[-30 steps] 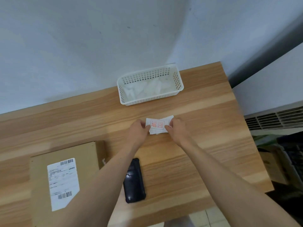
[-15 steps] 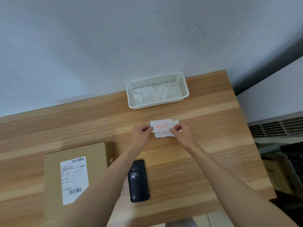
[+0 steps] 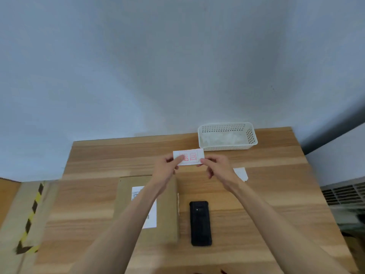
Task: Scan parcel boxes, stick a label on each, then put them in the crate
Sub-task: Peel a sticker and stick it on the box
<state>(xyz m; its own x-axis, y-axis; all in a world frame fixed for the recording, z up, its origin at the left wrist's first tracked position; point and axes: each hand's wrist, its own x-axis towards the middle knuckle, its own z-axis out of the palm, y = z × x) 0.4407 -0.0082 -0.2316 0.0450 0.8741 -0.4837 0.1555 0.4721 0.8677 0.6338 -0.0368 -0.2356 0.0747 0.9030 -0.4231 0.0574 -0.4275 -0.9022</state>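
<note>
A white label (image 3: 190, 157) with red printed characters is held up above the wooden table (image 3: 256, 194). My left hand (image 3: 166, 169) pinches its left end and my right hand (image 3: 216, 168) pinches its right end. A flat brown parcel box (image 3: 167, 210) with a white shipping label lies under my left forearm, partly hidden by it. The black handheld scanner (image 3: 200, 223) lies flat on the table just right of the box, between my arms. More white label sheets (image 3: 241, 173) lie on the table behind my right wrist.
A white perforated plastic basket (image 3: 227, 136) holding crumpled white scraps stands at the table's far edge by the wall. Yellow-and-black striped tape (image 3: 29, 220) runs along a surface at the left. A vent grille (image 3: 345, 192) is at the right.
Both hands lifted one label off the stack on the table and carried it left toward the box. The camera view swung up and left, so the box and scanner now sit more central.
</note>
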